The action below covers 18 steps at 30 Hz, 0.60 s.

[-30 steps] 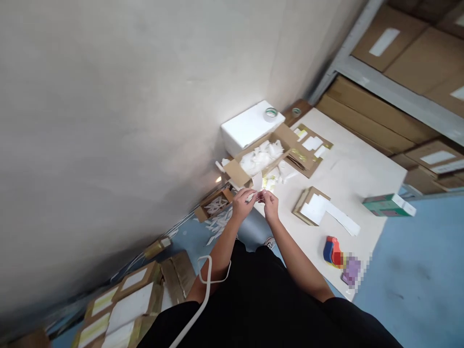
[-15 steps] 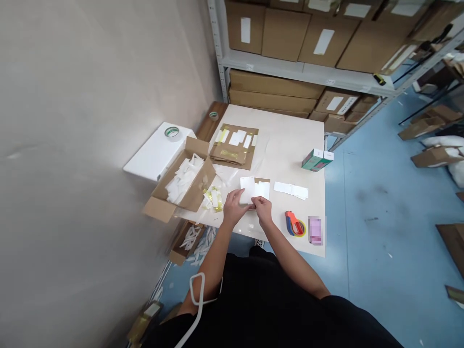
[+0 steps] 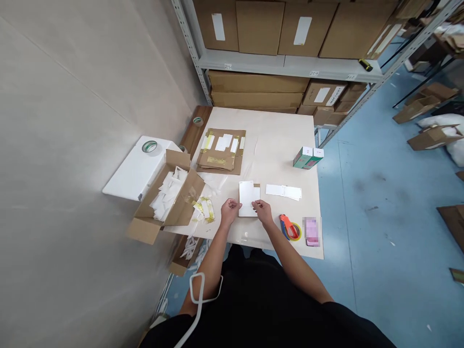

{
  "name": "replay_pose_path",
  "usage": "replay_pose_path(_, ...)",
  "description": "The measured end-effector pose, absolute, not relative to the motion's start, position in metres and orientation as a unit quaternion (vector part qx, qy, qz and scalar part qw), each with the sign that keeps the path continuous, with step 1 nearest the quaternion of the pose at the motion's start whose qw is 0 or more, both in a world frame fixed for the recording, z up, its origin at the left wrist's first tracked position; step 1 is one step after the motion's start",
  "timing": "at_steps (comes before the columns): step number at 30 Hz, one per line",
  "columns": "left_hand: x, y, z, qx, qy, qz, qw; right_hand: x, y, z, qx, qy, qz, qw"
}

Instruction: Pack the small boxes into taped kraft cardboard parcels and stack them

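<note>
My left hand [image 3: 229, 211] and my right hand [image 3: 263, 211] rest on the near edge of a pale table [image 3: 282, 145], one on each side of a white label sheet [image 3: 247, 198] that lies on a small flat cardboard piece. My left hand is curled closed by the sheet's left edge. My right hand pinches the sheet's lower right corner. To the left lies a little heap of yellow and white backing strips [image 3: 204, 209].
An open carton of white paper scraps [image 3: 170, 195] hangs over the table's left edge beside a white foam box [image 3: 134, 169] bearing a tape roll. Flat labelled cardboard [image 3: 221, 151], loose labels [image 3: 283, 192], a green box [image 3: 308, 157], a tape dispenser [image 3: 290, 227]. Shelves of cartons [image 3: 275, 29] behind.
The camera has swung from the wall to the table and shelves. My hands have come down from a small piece held in the air to the label sheet on the table.
</note>
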<state>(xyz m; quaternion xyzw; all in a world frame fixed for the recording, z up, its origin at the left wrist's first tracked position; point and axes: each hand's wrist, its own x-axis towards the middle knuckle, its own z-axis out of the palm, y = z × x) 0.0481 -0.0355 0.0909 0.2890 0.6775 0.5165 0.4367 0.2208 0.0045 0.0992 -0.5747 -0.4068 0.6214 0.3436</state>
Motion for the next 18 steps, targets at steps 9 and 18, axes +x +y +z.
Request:
replay_pose_path(9,0.044,-0.01,0.045,0.311,0.759,0.411,0.398,0.197,0.027,0.058,-0.699,-0.435,0.495,0.278)
replay_pose_path(18,0.026,0.003,0.005,0.299,0.797,0.35,0.39,0.161,0.033,0.025,-0.723,-0.531,0.402,0.183)
